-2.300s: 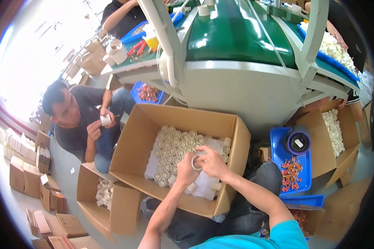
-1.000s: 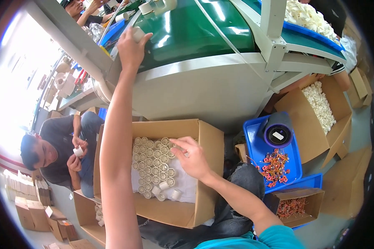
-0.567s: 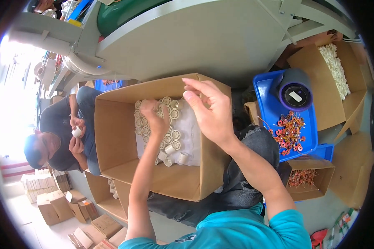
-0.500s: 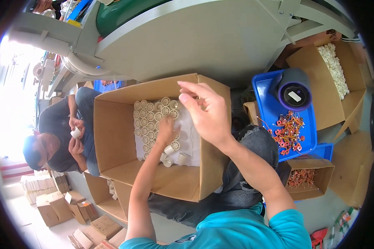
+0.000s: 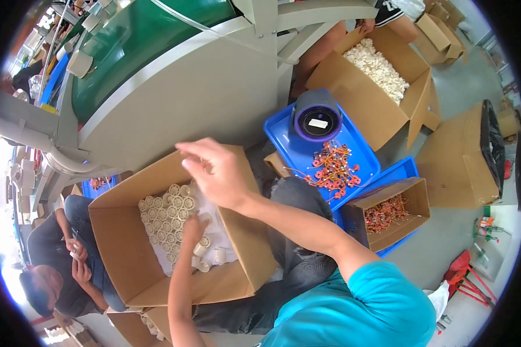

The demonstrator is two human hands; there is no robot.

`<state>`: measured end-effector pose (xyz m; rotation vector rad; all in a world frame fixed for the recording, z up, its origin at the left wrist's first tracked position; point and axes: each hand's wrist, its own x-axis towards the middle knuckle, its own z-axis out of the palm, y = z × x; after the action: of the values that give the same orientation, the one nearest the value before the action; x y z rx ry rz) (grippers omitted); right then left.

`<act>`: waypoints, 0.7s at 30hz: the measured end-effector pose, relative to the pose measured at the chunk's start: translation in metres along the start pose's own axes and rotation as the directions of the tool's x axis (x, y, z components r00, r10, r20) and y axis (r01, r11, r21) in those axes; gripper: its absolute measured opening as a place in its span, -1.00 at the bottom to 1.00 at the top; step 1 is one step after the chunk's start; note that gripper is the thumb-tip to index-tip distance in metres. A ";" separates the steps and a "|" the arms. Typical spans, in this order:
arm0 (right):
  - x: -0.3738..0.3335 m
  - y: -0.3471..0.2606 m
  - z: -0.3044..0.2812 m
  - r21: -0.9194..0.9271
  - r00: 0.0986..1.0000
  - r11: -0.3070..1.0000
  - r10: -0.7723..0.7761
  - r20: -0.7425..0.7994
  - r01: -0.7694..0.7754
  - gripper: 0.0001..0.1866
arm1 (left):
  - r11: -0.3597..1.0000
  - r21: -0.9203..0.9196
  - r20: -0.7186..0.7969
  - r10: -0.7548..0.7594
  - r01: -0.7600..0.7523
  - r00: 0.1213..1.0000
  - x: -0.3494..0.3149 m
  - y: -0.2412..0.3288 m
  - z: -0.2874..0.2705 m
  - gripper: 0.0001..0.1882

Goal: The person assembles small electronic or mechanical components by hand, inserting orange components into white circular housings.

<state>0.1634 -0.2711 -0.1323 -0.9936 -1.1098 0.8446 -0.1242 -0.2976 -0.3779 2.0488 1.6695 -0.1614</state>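
Note:
A tall cardboard box [image 5: 243, 277] stands in front of me, with rows of white ribbed cylindrical parts [image 5: 163, 218] standing in it on a pale sheet. My left hand [image 5: 194, 228] reaches down among these parts. Its fingers are small and blurred here, so whether they grip a part is unclear. Just beneath that hand, several loose white cylinders [image 5: 219, 255] lie or lean apart from the rows. My right hand [image 5: 217, 176] hovers over the box's far right side, fingers and thumb curved but apart, and nothing shows in it.
To the right a blue tray [image 5: 367, 165] holds a purple-rimmed dark round device [image 5: 318, 122] and orange-wired small parts [image 5: 336, 170]. Beyond are a box of white pieces [image 5: 376, 69] and a smaller box of wired parts [image 5: 419, 199]. A co-worker [image 5: 55, 260] sits at left, below a green conveyor [image 5: 139, 46].
The view has swung to the right, so the box now appears lower and further left. My right hand still hangs over the box, and my left stays down among the cylinders.

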 end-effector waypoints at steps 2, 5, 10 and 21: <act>-0.002 -0.004 -0.057 -0.247 0.948 0.936 -0.289 -0.135 0.250 -0.73 | 0.860 -0.462 0.208 -0.133 0.217 0.969 0.005 0.078 -0.065 -0.46; -0.034 -0.007 -0.120 -0.450 0.946 0.885 -0.239 -0.218 0.120 -0.80 | 0.015 -0.998 -0.054 0.015 -0.054 0.998 -0.036 0.091 -0.105 -0.54; -0.078 0.063 -0.232 -0.885 0.987 0.445 0.137 -0.084 -0.137 -0.75 | -0.477 -0.878 -0.095 0.094 -0.039 0.991 -0.108 0.114 -0.131 -0.47; -0.088 0.078 -0.251 -0.994 0.962 0.104 0.267 0.058 0.031 -0.81 | -0.131 -0.990 -0.056 -0.036 -0.060 0.998 -0.114 0.130 -0.095 -0.55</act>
<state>0.3802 -0.3785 -0.2676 -2.2247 -1.9025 0.1481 -0.0486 -0.3746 -0.2127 0.7065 0.9953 0.9929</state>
